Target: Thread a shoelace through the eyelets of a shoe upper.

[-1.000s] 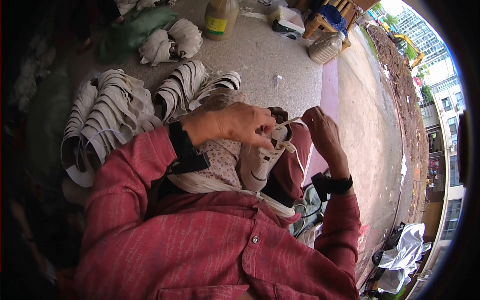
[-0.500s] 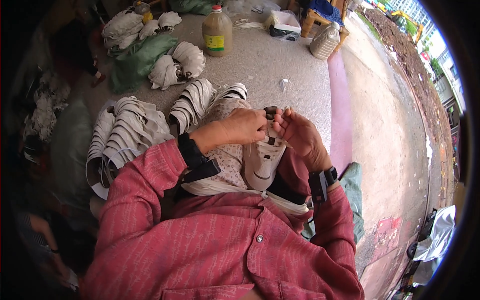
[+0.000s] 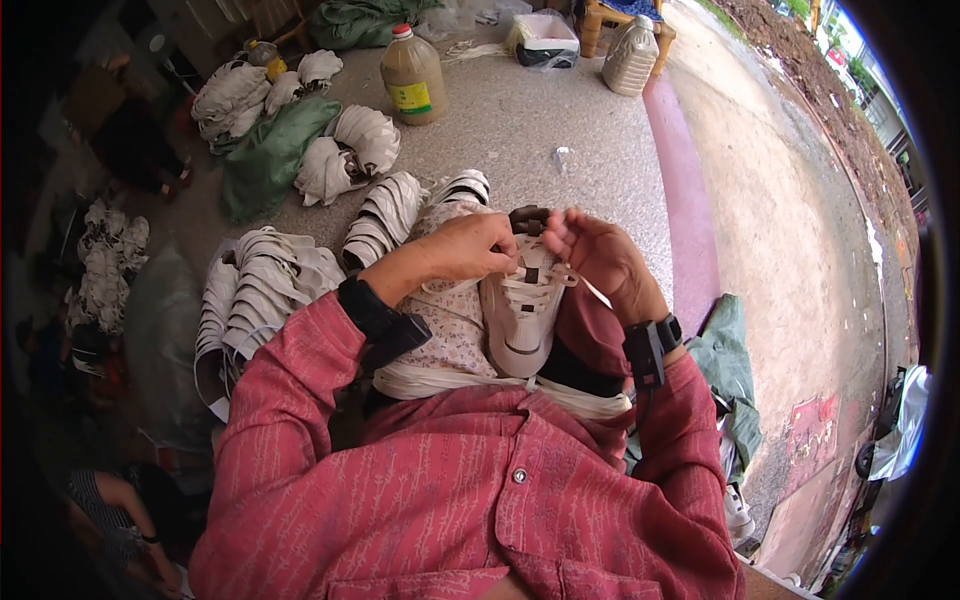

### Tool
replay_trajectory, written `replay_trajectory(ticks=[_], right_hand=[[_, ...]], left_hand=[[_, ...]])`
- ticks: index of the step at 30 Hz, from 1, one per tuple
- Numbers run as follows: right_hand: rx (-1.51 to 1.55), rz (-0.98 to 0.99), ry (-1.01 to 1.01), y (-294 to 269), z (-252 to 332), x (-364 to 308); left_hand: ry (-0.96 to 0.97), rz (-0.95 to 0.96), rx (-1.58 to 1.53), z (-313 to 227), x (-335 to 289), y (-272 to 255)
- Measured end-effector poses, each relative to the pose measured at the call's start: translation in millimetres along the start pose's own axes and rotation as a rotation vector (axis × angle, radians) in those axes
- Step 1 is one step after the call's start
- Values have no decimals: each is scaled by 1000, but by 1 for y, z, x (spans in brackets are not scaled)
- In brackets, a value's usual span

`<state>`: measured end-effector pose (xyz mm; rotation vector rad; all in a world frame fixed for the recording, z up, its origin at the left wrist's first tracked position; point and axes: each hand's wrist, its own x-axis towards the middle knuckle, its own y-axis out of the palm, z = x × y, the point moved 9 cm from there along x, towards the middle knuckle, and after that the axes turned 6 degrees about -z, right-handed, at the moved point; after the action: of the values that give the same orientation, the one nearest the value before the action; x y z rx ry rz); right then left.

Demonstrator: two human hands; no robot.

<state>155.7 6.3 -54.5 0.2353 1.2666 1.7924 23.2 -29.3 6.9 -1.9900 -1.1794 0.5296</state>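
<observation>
A white shoe upper [image 3: 518, 325] with dark tabs along its middle lies on my lap, its toe toward me. My left hand [image 3: 468, 246] is over its left eyelet edge, fingertips pinched, and a bit of white lace shows beneath them. Just right of the opening is my right hand [image 3: 605, 262], fingers curled and blurred at the tips; what they touch I cannot make out. From the right eyelet edge a loose white shoelace [image 3: 596, 291] runs out below that palm. Patterned cloth [image 3: 440, 330] covers my left thigh under the upper.
Stacked white shoe uppers stand at my left [image 3: 270, 290] and beyond my knee [image 3: 385, 215]. Farther off are a green sack [image 3: 265, 160], a large jug with a red cap [image 3: 413, 80], a white box [image 3: 543, 40] and a clear bottle [image 3: 630, 60]. Other people are at the left.
My hands have drawn apart from each other above the upper; the left has shifted left and down. A loose lace now shows under my right palm. The whole view has shifted somewhat.
</observation>
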Motion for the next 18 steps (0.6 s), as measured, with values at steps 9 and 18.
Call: replay_trajectory(ticks=[9,18], right_hand=[[503,-127,-482,-105,158,-47],[-712,-561,-655,-77,102,-102]], left_hand=[[-149,308,-417,-3,-14,6],[107,101,-230,-15,-28,-12]])
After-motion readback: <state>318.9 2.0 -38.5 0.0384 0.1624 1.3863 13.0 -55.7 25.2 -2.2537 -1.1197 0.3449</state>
